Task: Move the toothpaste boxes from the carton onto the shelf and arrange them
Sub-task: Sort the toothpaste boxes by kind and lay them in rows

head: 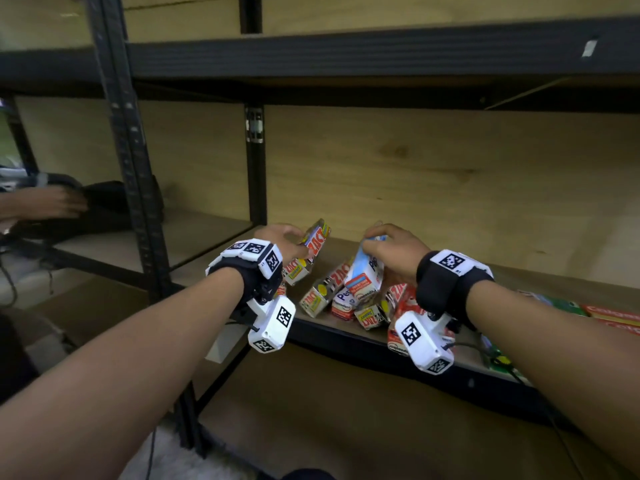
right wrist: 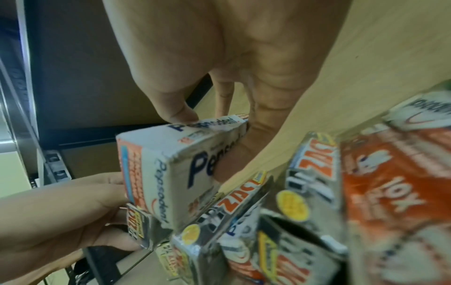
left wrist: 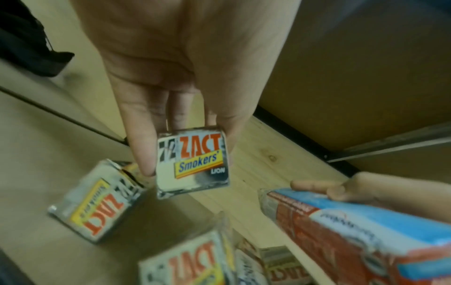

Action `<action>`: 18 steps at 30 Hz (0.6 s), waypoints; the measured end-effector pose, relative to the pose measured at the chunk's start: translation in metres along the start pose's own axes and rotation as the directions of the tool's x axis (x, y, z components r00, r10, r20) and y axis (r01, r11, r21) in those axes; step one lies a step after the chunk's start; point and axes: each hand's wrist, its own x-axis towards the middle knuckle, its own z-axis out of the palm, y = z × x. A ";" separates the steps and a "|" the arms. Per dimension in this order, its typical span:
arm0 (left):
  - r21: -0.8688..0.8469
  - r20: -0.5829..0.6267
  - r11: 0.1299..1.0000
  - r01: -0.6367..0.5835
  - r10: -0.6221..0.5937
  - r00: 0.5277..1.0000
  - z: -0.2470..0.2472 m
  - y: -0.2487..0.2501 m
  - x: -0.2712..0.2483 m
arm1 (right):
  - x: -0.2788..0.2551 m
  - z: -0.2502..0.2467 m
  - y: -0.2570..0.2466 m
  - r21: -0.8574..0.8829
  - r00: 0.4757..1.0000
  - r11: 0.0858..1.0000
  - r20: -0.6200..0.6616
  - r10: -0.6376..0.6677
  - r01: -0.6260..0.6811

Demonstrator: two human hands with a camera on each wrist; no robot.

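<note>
My left hand (head: 287, 242) grips a Zact Smokers toothpaste box (head: 316, 239) (left wrist: 192, 162), lifted above the wooden shelf (head: 519, 271). My right hand (head: 391, 249) holds a white and blue Pepsodent box (head: 365, 271) (right wrist: 175, 164) by its far end, tilted up over the pile. Several more Zact and Pepsodent boxes (head: 341, 296) (right wrist: 305, 183) lie jumbled on the shelf between and below my hands. An orange box (right wrist: 390, 183) lies at the right of the pile. The carton is not in view.
Red Colgate boxes (head: 613, 315) and a green box (head: 561, 303) lie flat further right on the same shelf. A black metal upright (head: 131, 168) stands at left. Another person's hand (head: 52, 202) touches a black bag (head: 104, 199) on the neighbouring shelf unit.
</note>
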 end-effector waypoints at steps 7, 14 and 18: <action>-0.055 -0.073 0.997 0.060 -0.064 0.995 -0.010 -0.029 0.013 | 0.020 0.054 -0.027 0.034 0.993 0.999 0.115 0.014 -0.018; -0.204 -0.031 0.972 0.117 -0.126 0.991 -0.004 -0.049 0.023 | 0.044 0.087 -0.034 -0.123 0.980 0.992 0.191 0.063 -0.039; -0.281 -0.002 0.950 0.132 -0.139 0.990 -0.003 -0.058 0.027 | 0.057 0.099 -0.026 -0.080 0.976 0.994 0.196 0.093 -0.079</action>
